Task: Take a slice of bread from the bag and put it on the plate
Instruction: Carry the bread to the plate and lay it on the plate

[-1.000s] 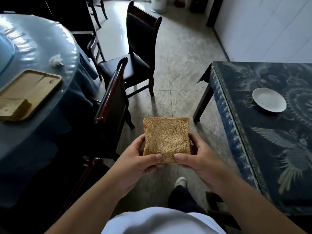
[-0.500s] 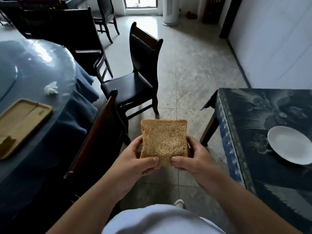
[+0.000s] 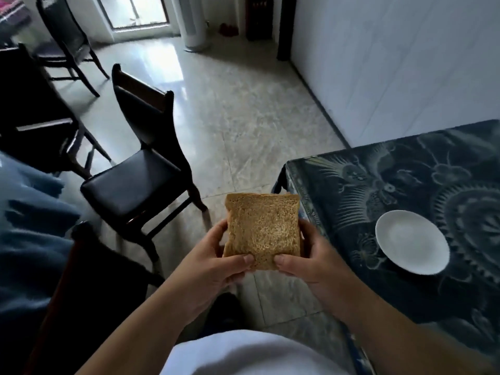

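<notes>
A brown slice of bread [image 3: 263, 228] is held flat in front of me, above the floor. My left hand [image 3: 209, 269] grips its lower left edge and my right hand [image 3: 311, 262] grips its lower right edge, thumbs on top. A white plate [image 3: 411, 241] with nothing on it sits on the dark patterned table [image 3: 378, 171] to the right of the bread, a short way from my right hand. No bread bag is in view.
A dark chair [image 3: 135, 169] stands ahead on the left, another chair back [image 3: 81, 280] is close at my left. A blue-clothed table [image 3: 29, 228] fills the left edge. More chairs stand further back. Tiled floor stretches ahead; a white wall lies behind the patterned table.
I have turned to the right and come closer to the patterned table: the plate is now nearer and lower right. The round table and wooden tray have slid out of view. Both hands keep holding the bread.
</notes>
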`<state>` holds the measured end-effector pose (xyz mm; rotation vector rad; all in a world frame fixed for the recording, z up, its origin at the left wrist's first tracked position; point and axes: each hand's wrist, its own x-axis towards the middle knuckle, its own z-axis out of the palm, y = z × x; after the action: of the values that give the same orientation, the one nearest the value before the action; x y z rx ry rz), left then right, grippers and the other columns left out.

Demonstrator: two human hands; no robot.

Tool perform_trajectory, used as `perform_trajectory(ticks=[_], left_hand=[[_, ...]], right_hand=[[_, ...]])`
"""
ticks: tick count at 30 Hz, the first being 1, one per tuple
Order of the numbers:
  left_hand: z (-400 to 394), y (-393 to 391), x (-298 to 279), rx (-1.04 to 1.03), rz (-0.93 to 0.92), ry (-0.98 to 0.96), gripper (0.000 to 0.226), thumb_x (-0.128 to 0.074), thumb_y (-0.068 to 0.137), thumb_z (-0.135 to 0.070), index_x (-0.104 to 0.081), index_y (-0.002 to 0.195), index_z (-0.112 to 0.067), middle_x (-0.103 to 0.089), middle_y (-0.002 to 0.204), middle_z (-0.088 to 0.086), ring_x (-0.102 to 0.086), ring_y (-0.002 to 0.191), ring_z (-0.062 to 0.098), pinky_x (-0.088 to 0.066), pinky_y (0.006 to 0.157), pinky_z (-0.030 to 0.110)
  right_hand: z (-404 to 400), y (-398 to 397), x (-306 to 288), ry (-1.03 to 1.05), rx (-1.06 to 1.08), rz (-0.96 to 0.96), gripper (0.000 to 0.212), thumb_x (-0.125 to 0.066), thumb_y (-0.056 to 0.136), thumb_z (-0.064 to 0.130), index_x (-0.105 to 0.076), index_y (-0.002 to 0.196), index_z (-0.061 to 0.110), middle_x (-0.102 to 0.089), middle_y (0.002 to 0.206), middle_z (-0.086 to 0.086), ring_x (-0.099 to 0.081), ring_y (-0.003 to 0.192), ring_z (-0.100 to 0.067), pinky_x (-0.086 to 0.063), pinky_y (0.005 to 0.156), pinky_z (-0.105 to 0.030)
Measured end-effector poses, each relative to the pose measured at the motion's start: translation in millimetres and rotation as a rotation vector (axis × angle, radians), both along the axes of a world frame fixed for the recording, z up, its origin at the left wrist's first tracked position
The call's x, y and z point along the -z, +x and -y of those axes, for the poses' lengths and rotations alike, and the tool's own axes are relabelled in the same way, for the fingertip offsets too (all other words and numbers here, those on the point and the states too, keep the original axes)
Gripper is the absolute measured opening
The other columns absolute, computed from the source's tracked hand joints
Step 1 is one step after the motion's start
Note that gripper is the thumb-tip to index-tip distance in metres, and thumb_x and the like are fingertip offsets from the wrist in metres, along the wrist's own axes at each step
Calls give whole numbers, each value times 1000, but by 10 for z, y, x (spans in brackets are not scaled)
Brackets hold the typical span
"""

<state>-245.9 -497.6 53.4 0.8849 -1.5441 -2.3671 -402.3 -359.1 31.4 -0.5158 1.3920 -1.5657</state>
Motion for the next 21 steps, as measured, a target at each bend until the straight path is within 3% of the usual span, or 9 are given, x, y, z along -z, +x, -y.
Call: perform_trajectory(ticks=[5, 10, 13, 17, 21], left_hand=[[423, -944, 108, 330, 7, -43, 75, -73, 67, -3, -46, 134, -23, -73, 83, -2, -65, 74, 13, -52, 64, 26], [652, -1916, 176, 660, 32, -73, 76, -74, 66, -4, -47, 133, -27, -73, 80, -2, -65, 71, 13, -51, 65, 30], [628, -2376, 236, 861, 31, -82, 74, -79, 66, -7, -50, 128, -35, -73, 82, -4, -67, 75, 14, -52, 66, 31], [450, -2834, 321, 1098, 19, -65, 63, -70, 80, 8, -51, 122, -35, -75, 96, -10, -72, 86, 14, -57, 69, 26], [153, -3192, 450, 1256, 57, -40, 66, -72, 78, 8, -49, 130, -23, -73, 109, 6, -69, 102, 32, -59, 80, 41]], right_hand=[[1, -471, 87, 49, 288, -34, 65, -76, 65, 6, -53, 124, 22, -76, 104, 0, -72, 98, -19, -57, 72, -26], [-42, -761, 113, 108, 603, -42, 60, -75, 67, 7, -55, 122, 21, -74, 111, -6, -70, 104, -21, -58, 84, -36], [-103, -811, 158, 138, 786, -25, 64, -75, 67, 9, -52, 124, 22, -71, 115, -3, -68, 104, -13, -56, 79, -26], [-226, -806, 285, 155, 1008, 36, 72, -77, 64, 12, -49, 129, 24, -70, 116, -1, -69, 100, -8, -54, 72, -18], [-452, -847, 429, 190, 1144, 75, 64, -79, 65, 13, -52, 120, 34, -74, 108, 15, -69, 100, -9, -55, 74, -20]])
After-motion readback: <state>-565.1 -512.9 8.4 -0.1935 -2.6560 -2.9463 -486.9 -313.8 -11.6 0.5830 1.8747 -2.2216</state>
